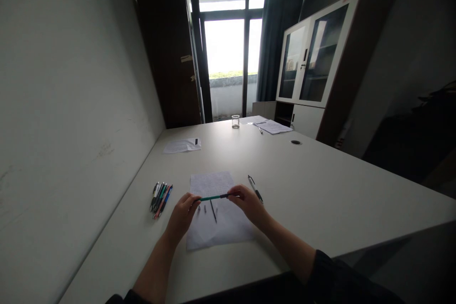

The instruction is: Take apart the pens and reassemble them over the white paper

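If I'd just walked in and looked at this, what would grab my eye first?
Probably the glaring window at the far end of the dim room, beyond the white table. Next, near the front, the green pen held at its ends by the left hand and right hand. The colorful bunch of pens lying off to the left might come third.

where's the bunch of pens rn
In the head view, the bunch of pens lies on the white table at the left, between the wall and the left hand.
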Available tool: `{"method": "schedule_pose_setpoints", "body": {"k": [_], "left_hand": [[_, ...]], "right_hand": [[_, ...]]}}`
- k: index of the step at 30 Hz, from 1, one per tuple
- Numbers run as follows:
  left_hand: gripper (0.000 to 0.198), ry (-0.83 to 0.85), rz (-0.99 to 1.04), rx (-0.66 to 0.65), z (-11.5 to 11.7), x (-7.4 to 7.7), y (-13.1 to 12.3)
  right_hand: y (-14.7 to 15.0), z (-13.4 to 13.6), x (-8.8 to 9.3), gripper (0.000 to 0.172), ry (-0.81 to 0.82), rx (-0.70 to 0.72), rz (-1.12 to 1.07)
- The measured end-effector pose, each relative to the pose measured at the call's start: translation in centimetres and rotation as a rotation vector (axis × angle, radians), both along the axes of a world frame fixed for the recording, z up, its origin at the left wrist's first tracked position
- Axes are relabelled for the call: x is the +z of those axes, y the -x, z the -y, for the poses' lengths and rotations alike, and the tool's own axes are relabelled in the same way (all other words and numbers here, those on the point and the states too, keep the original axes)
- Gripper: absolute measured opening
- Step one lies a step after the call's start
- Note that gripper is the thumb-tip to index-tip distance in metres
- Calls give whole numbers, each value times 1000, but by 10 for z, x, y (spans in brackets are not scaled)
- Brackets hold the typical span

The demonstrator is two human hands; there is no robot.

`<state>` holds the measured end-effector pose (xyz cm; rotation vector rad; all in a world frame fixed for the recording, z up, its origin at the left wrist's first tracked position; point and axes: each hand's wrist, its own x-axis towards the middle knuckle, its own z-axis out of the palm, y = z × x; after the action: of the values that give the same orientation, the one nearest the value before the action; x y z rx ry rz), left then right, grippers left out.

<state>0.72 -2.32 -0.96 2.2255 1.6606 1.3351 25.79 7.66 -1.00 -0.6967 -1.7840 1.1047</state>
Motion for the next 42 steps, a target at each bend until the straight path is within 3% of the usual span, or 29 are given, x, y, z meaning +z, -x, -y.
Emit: {"method": "schedule_pose_setpoints", "body": {"k": [26,35,42], "left_hand": [[21,10,11,-19,1,4,-2],[22,42,21,-46,1,3,-9],[17,4,3,-23,1,3,-8]], "right_hand": [[-2,7,10,17,3,-5,83],[5,9,5,16,-69,23,136],[20,9,15,11,-150,92,198]]}}
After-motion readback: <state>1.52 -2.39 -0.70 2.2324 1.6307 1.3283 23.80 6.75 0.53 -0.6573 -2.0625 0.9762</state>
